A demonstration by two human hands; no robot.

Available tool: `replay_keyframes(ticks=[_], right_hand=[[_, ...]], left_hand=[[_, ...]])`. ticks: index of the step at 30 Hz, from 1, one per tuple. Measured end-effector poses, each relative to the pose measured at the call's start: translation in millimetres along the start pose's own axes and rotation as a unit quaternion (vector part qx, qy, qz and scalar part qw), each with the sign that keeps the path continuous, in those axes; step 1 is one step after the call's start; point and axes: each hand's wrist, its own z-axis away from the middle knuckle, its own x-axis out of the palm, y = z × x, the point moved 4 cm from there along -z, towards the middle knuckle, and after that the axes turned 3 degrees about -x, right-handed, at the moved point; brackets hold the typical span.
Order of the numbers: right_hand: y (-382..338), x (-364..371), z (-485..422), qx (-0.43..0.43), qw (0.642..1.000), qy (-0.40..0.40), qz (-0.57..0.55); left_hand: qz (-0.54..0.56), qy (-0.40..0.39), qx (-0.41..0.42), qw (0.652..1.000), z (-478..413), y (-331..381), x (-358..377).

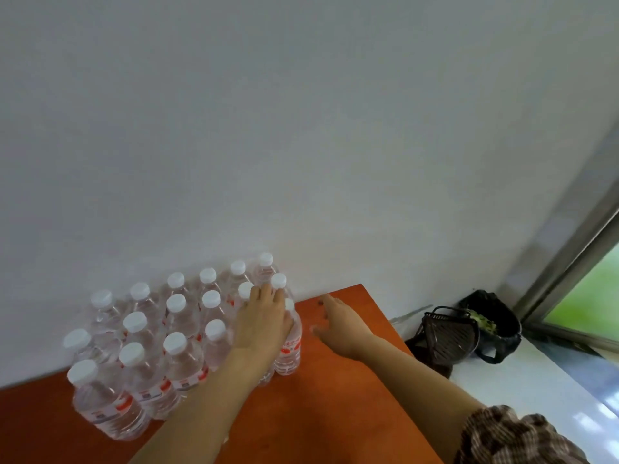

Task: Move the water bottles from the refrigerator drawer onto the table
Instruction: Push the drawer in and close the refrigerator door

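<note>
Several clear water bottles (144, 346) with white caps and red labels stand upright in rows on the orange-brown table (335, 396), against the white wall. My left hand (264, 319) rests over the rightmost bottles, its fingers wrapped around the neck of one bottle (289, 349) at the group's right edge. My right hand (338, 318) hovers over the bare table just right of the bottles, fingers spread and holding nothing. The refrigerator drawer is out of view.
The table's far right corner (360, 286) meets the white wall (301, 128). Beyond the table's right edge, a dark basket (445, 333) and a black bag (492, 316) sit on a white floor. A window frame (569, 249) runs along the right.
</note>
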Motion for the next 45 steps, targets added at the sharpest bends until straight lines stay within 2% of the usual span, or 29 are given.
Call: replay_keyframes(ticks=[3, 9, 13, 18, 27, 35, 40, 45], right_hand=[[35.3, -18.2, 32.8, 0.042, 0.998, 0.035, 0.007], [128.5, -67.4, 141.0, 0.16, 0.981, 0.096, 0.048], [183.6, -91.1, 241.2, 0.251, 0.954, 0.139, 0.088], [244.5, -118.4, 394.5, 0.36, 0.912, 0.171, 0.097], [316.1, -156.9, 697.7, 0.479, 0.848, 0.207, 0.096], [349.3, -192.7, 924.9, 0.578, 0.774, 0.238, 0.095], [375.6, -209.0, 1020.4, 0.628, 0.726, 0.265, 0.09], [419.0, -226.2, 1093.3, 0.659, 0.694, 0.275, 0.094]], left_hand=[[0.031, 0.0, 0.051, 0.998, -0.3, 44.8, 1.7], [0.111, -0.094, 0.102, 0.984, 26.2, 169.6, 25.8], [0.127, -0.133, 0.206, 0.961, 72.1, 273.2, 32.2], [0.112, -0.156, 0.314, 0.93, 175.3, 398.4, 27.2], [0.153, -0.155, 0.411, 0.885, 401.6, 592.7, -18.8], [0.209, -0.176, 0.531, 0.802, 566.2, 742.3, -62.6], [0.191, -0.152, 0.607, 0.757, 641.3, 826.5, -80.6], [0.192, -0.153, 0.65, 0.719, 696.9, 903.4, -82.7]])
